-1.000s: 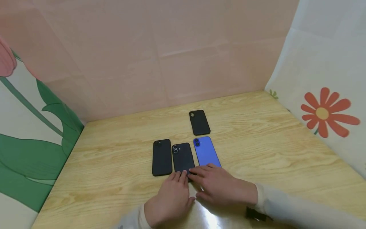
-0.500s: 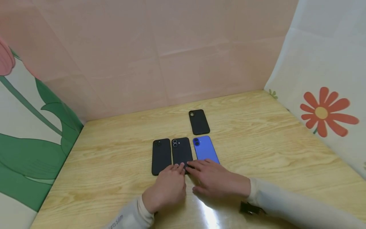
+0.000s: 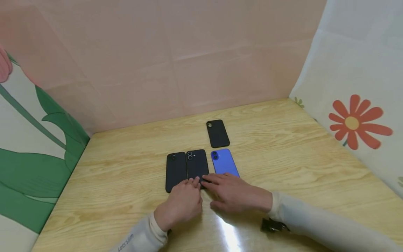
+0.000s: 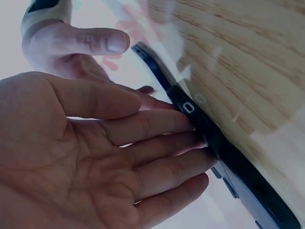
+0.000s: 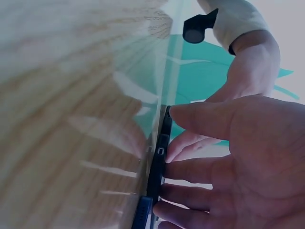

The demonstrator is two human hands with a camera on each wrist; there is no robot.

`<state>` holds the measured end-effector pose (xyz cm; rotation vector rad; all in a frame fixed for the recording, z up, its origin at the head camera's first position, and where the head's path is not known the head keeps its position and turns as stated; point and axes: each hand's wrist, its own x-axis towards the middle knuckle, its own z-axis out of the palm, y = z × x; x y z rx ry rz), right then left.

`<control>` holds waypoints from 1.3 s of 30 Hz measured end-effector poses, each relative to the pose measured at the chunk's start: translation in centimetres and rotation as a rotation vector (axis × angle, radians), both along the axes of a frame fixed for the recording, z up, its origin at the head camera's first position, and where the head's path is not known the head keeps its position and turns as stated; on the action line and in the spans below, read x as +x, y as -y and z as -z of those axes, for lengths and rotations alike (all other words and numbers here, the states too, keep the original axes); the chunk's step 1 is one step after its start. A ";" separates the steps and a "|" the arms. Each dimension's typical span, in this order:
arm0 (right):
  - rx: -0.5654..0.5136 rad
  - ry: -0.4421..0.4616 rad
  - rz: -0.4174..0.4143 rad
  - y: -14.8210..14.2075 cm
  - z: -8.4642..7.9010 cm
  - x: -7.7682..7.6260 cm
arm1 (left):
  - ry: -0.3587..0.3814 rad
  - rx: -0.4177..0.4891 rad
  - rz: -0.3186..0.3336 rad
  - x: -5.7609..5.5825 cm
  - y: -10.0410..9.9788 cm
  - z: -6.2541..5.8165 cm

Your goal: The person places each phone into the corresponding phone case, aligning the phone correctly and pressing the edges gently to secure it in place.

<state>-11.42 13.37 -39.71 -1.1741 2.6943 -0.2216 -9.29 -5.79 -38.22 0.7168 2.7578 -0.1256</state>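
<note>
Wood-grain tabletop [image 3: 283, 140] — blue phone [image 3: 225, 162] and three black phones or cases [image 3: 197, 164] on it.

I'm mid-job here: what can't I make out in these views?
Head view: the near end of the blue phone, covered by the right hand.
Head view: part of the near end of the middle black phone, under fingertips of the left hand and right hand.
Head view: whether the far black slab is a phone or bare case; too small.
Right wrist view: the rest of the blue phone, cut off by the bottom edge.
</note>
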 end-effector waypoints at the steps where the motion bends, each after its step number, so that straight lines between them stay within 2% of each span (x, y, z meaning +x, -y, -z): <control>1: 0.001 0.008 -0.001 0.0 0.0 -0.1 | 0.007 0.003 -0.008 0.0 0.0 0.0; 10: -0.005 0.046 0.004 0.0 0.0 -0.4 | 0.062 0.076 -0.065 -0.2 0.0 -0.1; 25: 0.003 0.050 0.005 -0.2 -0.3 -0.8 | 0.028 0.102 0.000 -0.2 0.3 0.1; 33: -0.039 -0.034 0.081 -0.8 -0.5 -1.6 | 0.010 0.092 0.019 -0.4 0.3 0.1; 39: -0.034 -0.130 0.079 -1.3 -0.4 -2.2 | -0.018 0.093 0.033 -0.3 0.4 0.3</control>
